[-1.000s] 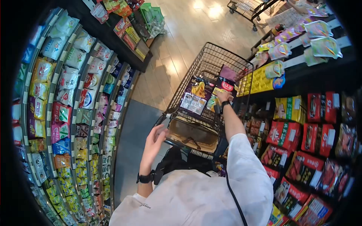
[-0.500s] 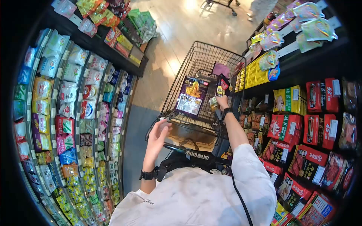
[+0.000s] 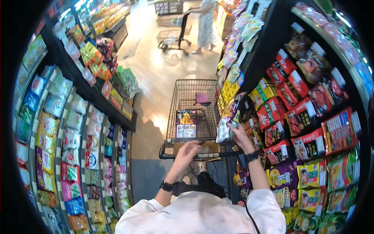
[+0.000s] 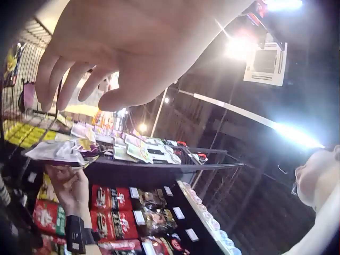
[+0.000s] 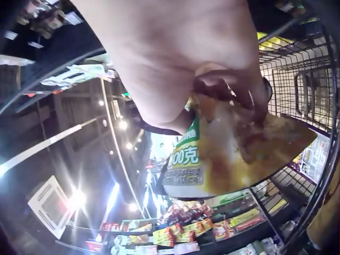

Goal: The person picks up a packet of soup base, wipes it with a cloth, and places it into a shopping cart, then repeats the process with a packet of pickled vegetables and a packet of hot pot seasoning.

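Observation:
The right hand grips a shiny packaged bag above the right side of the shopping cart. Close up in the right wrist view, the fingers of the right hand curl over the clear and green-labelled package. Over the cart's handle hovers the left hand, holding nothing; the left wrist view shows the left hand with its fingers apart and loosely bent. A purple pack lies in the cart, with a pink item farther forward.
Shelves of bagged goods line the left side. Red and yellow packs fill the right-hand shelves. Ahead on the wooden floor, a person in a patterned dress stands by another cart.
The right hand has come up out of the cart with a package and moved back toward the body. The left hand has shifted right over the handle. The head view has tilted up.

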{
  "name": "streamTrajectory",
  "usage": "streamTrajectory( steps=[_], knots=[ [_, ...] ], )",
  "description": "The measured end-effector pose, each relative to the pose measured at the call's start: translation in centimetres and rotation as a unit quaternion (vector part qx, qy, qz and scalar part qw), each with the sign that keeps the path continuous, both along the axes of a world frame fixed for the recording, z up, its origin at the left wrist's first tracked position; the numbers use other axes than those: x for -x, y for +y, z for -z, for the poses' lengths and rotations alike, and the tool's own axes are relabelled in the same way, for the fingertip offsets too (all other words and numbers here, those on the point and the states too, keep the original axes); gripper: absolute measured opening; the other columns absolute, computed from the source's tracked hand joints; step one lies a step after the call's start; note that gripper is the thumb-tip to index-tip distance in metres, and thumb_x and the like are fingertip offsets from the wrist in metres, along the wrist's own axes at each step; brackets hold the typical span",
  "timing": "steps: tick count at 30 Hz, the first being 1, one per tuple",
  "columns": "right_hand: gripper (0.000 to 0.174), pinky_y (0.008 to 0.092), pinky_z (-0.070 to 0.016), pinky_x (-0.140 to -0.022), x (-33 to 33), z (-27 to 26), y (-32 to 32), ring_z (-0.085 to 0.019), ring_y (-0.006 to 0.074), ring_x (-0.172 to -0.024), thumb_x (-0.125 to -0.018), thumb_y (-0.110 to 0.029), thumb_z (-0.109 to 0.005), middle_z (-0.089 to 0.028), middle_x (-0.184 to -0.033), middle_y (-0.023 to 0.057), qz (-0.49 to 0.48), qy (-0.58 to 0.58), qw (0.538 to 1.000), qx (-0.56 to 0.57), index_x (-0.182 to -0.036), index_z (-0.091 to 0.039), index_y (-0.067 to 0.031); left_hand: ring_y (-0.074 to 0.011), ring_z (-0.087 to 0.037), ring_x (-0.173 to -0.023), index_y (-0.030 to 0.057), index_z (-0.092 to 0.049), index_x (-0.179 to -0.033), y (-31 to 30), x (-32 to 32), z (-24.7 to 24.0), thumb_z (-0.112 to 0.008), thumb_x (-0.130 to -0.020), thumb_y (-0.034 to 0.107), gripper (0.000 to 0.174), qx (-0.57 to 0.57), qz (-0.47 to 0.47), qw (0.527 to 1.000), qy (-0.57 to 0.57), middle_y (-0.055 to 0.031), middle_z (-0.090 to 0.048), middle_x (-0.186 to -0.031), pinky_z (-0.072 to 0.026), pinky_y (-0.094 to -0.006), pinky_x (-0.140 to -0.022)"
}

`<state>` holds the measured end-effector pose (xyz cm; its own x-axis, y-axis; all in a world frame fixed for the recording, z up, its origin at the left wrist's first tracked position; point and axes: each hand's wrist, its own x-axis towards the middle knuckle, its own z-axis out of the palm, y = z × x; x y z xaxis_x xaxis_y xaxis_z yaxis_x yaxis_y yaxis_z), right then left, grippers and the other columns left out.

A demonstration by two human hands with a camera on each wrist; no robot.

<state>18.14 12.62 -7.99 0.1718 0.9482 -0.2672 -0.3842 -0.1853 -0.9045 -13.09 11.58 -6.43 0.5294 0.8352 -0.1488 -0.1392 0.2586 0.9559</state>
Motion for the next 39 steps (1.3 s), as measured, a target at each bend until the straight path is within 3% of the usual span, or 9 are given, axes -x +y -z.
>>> streamTrajectory(
  steps=[8,12,14,17,18,21,26,35,39],
  knots=[
    [0.042,0.0381,-0.0453,-0.107,2.7,-3.7,-18.9,-0.061,0.0214,-0.120,-0.097,-0.013,-0.058,-0.063,-0.129,0.0127,0.043,0.174,0.977,-0.113,-0.135,-0.052,0.0027,-0.0196,-0.055,-0.124,-0.0010,-0.049,-0.140,-7.9,-6.1,-5.9,-0.065,-0.099,0.014,0.047,-0.170,0.132,0.976,-0.039,-0.0132,-0.057,-0.137,-0.0466,-0.0327,-0.103],
    [0.059,0.0382,-0.0373,-0.114,3.9,-5.6,-26.7,-0.051,0.0223,-0.133,-0.103,-0.041,-0.055,-0.055,-0.144,0.0106,0.172,0.145,0.959,-0.173,-0.146,-0.045,-0.0018,-0.0190,-0.051,-0.128,0.0039,-0.050,-0.143,-12.6,-9.4,-5.7,-0.071,-0.093,0.010,0.055,-0.303,0.173,0.937,0.000,-0.0113,-0.050,-0.144,-0.0452,-0.0348,-0.105],
    [0.064,0.0376,-0.0374,-0.113,2.6,-4.6,-30.7,-0.051,0.0221,-0.133,-0.103,-0.048,-0.051,-0.053,-0.146,0.0105,0.250,0.117,0.956,-0.099,-0.148,-0.043,-0.0032,-0.0208,-0.051,-0.129,0.0060,-0.051,-0.142,-15.4,-11.3,-6.9,-0.071,-0.091,0.008,0.055,-0.337,0.204,0.918,0.033,-0.0112,-0.049,-0.146,-0.0471,-0.0338,-0.102],
    [0.069,0.0372,-0.0389,-0.112,0.1,-3.1,-35.8,-0.054,0.0228,-0.131,-0.103,-0.055,-0.044,-0.055,-0.145,0.0109,0.298,0.157,0.929,-0.154,-0.149,-0.043,-0.0027,-0.0213,-0.050,-0.128,0.0071,-0.056,-0.139,-19.9,-14.6,-7.8,-0.071,-0.089,0.006,0.052,-0.393,0.213,0.894,0.025,-0.0109,-0.051,-0.143,-0.0505,-0.0295,-0.094],
    [0.072,0.0424,-0.0460,-0.108,0.0,-3.8,-37.7,-0.058,0.0282,-0.127,-0.103,-0.058,-0.043,-0.053,-0.146,0.0145,0.329,0.147,0.918,-0.167,-0.150,-0.041,-0.0036,-0.0197,-0.051,-0.125,0.0070,-0.057,-0.137,-21.4,-15.6,-8.4,-0.071,-0.089,0.005,0.050,-0.393,0.211,0.895,0.021,-0.0098,-0.054,-0.140,-0.0505,-0.0275,-0.091],
    [0.073,0.0442,-0.0447,-0.109,-1.9,-2.1,-43.3,-0.057,0.0311,-0.128,-0.101,-0.057,-0.045,-0.053,-0.146,0.0165,0.329,0.178,0.905,-0.204,-0.149,-0.040,-0.0023,-0.0164,-0.054,-0.118,0.0068,-0.059,-0.135,-25.1,-18.0,-8.7,-0.071,-0.090,0.006,0.046,-0.348,0.246,0.905,0.002,-0.0078,-0.056,-0.135,-0.0498,-0.0267,-0.087],
    [0.067,0.0430,-0.0423,-0.110,-4.3,-0.4,-48.1,-0.057,0.0294,-0.128,-0.102,-0.050,-0.047,-0.056,-0.143,0.0167,0.328,0.183,0.886,-0.272,-0.146,-0.044,0.0011,-0.0155,-0.056,-0.113,0.0057,-0.060,-0.132,-28.3,-21.0,-10.0,-0.069,-0.091,0.005,0.042,-0.344,0.271,0.899,-0.010,-0.0069,-0.057,-0.126,-0.0497,-0.0267,-0.086],
    [0.085,0.0412,-0.0476,-0.106,-2.9,-2.5,-51.5,-0.061,0.0305,-0.123,-0.082,-0.053,-0.070,-0.060,-0.138,0.0182,0.308,0.173,0.910,-0.217,-0.142,-0.049,0.0032,-0.0140,-0.051,-0.099,0.0062,-0.059,-0.133,-30.9,-22.4,-11.0,-0.071,-0.086,0.008,0.048,-0.365,0.241,0.899,0.005,-0.0054,-0.050,-0.111,-0.0475,-0.0250,-0.073],
    [0.085,0.0412,-0.0465,-0.107,-3.2,-2.7,-51.9,-0.060,0.0302,-0.124,-0.081,-0.052,-0.070,-0.060,-0.138,0.0178,0.291,0.183,0.909,-0.235,-0.142,-0.049,0.0033,-0.0149,-0.050,-0.097,0.0058,-0.060,-0.132,-31.4,-22.4,-11.5,-0.072,-0.085,0.009,0.048,-0.362,0.232,0.903,-0.001,-0.0050,-0.048,-0.108,-0.0468,-0.0241,-0.073]
  ],
)
